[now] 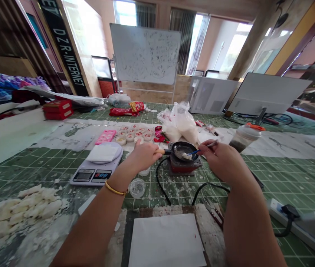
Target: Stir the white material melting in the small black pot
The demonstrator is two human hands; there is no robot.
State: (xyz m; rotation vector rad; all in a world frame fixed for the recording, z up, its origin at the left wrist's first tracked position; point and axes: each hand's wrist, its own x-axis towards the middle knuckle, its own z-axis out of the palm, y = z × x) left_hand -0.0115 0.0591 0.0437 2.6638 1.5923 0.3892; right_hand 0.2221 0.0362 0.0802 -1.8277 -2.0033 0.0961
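Note:
My left hand [143, 155] is closed around the wooden handle [160, 151] of a small black frying pan [191, 147]. The pan rests on a compact red electric hot plate [182, 169]. My right hand [215, 159] grips a thin blue stirring tool [194, 152], its tip inside the pan and its exact kind unclear. White lumps [186, 156] lie in the pan at that tip, with what looks like clear liquid around them. Left of the pan, partly behind my left hand, stand several small clear cups, some holding white material with red bits [130, 137].
A kitchen scale [97, 165] and white chunks [25, 209] are on the left. Plastic bags of white material [183, 124] stand behind the pan. An orange-lidded jar [245, 138] and a power strip [299, 226] are right; white paper [167, 241] lies in front, cables near the hot plate.

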